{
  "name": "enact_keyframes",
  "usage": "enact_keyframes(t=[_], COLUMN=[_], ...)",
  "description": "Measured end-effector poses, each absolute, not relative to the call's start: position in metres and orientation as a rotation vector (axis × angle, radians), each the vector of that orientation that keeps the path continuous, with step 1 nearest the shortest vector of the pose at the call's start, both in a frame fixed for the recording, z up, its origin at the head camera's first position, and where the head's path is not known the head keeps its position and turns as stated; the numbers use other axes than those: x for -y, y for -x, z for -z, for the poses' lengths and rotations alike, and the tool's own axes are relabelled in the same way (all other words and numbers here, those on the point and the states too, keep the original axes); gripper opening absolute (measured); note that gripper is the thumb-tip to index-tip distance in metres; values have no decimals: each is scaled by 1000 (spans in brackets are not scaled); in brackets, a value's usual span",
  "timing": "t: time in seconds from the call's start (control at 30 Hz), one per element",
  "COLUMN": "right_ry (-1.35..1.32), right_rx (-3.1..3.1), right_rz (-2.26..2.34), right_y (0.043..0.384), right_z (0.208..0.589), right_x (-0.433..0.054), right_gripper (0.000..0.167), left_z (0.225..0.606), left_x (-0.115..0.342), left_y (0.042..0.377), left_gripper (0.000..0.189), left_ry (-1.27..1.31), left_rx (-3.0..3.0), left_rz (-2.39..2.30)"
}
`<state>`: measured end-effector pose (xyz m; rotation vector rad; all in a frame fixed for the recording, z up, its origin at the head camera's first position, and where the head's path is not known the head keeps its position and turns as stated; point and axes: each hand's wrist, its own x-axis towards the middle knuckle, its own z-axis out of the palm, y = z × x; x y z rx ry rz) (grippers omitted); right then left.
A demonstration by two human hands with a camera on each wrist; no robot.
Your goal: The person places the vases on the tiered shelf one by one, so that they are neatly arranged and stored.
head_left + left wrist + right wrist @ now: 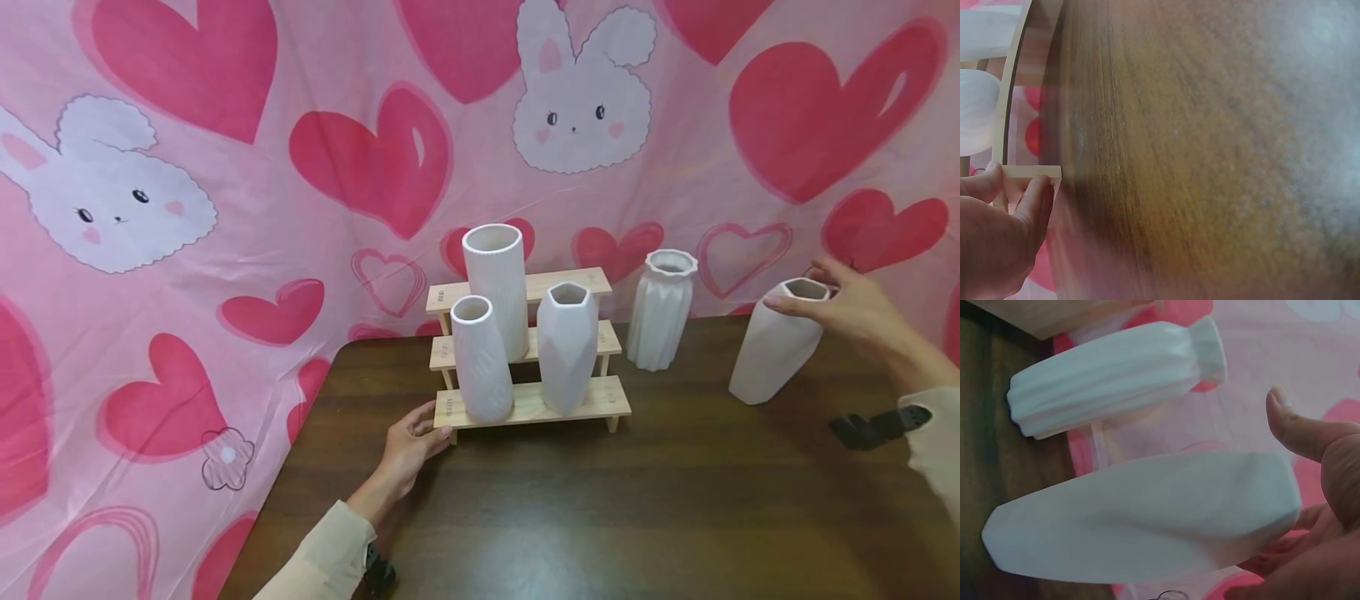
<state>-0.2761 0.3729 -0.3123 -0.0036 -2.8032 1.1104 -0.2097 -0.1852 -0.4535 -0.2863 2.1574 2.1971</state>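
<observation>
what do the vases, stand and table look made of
The white vases look like satin-finish ceramic, judging by their soft sheen and moulded ridges and facets, though plastic is possible. The stand seems to be pale, unpainted wood, with faint grain. The table shows dark brown grain and a slight gloss; solid wood or laminate, I can't tell.

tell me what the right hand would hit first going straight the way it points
Most likely the rightmost white, faceted, ceramic-looking vase; the right hand is right at its top, though depth leaves actual contact unclear.
</observation>
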Motion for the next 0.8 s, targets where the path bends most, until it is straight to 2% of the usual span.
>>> enact_keyframes(t=[0.17,0.23,0.37,0.8], right_ry=[4,23,45,64], right_rx=[2754,2745,2730,2739], right_rz=[-1147,-1176,-1160,-1066], right_y=[281,282,281,278], right_z=[327,330,332,333], right_x=[-379,-379,-377,-379], right_gripper=[85,86,76,73], left_z=[454,454,454,454], left_x=[186,186,186,186], left_y=[210,209,208,207], left_gripper=[54,55,55,56], left_ry=[279,272,271,266], left_rx=[-2161,-2166,-2172,-2175], left_rz=[-2188,-2185,-2180,-2179])
